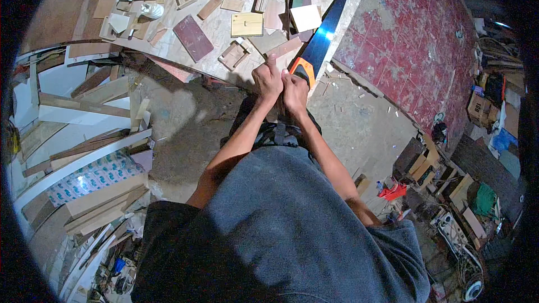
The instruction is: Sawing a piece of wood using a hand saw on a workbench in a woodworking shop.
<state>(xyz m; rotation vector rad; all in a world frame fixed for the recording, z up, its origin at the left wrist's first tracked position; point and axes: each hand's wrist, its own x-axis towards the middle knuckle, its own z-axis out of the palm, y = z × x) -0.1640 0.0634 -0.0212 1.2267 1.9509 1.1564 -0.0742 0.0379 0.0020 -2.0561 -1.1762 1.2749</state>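
Observation:
At the table's near edge my left hand (267, 81) is closed, its thumb raised and its fingers curled. Close beside it, my right hand (295, 91) is closed too, thumb on top. Whatever the fingers of either hand grip is hidden beneath them. A hand saw (325, 32) with an orange and black handle lies on the table, its blade angled away to the right; the handle is right behind my right hand. Just past my thumbs is a short reddish wood strip (284, 47). A light wooden block (247, 24) and a small open wooden frame (234, 54) lie farther left.
The worktable (222, 27) carries many wood offcuts, including a dark red board (193, 38). A white twisted object (151, 10) sits at its left. Lumber and a patterned plastic-wrapped roll (95, 177) are stacked at left. Scrap wood and a red item (392, 192) lie on the right.

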